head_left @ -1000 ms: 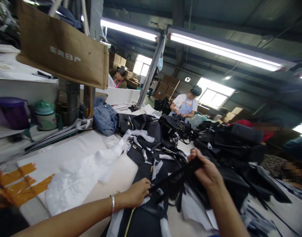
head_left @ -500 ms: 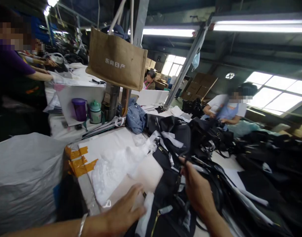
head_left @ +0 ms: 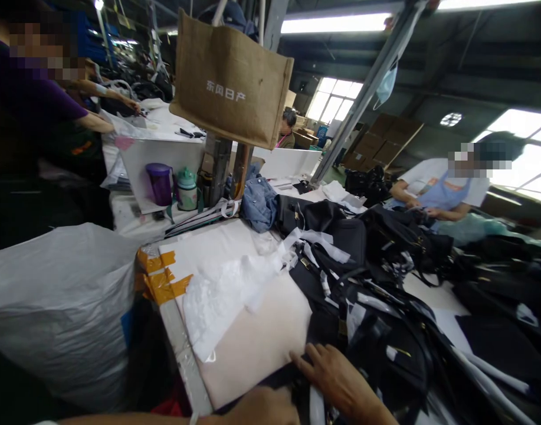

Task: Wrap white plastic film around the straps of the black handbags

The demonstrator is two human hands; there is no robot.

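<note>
A black bag (head_left: 323,330) with gold hardware and white wrapping strips lies at the near edge of the table. My right hand (head_left: 338,378) rests on it, fingers a little apart and reaching toward the bare table surface. Low at the bottom edge, my left hand (head_left: 261,406) is beside the same bag, blurred and partly cut off, so its fingers cannot be made out. Crumpled white wrapping sheet (head_left: 226,295) lies on the pale table (head_left: 261,336) beyond my hands.
More black bags (head_left: 394,248) pile up to the right. A large white sack (head_left: 62,307) stands left of the table's taped corner (head_left: 164,274). A brown tote bag (head_left: 230,82) hangs from a post above a purple cup (head_left: 159,183) and green bottle (head_left: 187,189). Co-workers stand left and right.
My right hand has come down from the raised black strap onto the near bag. My left hand has moved lower and toward the right hand. The view has shifted left and down.
</note>
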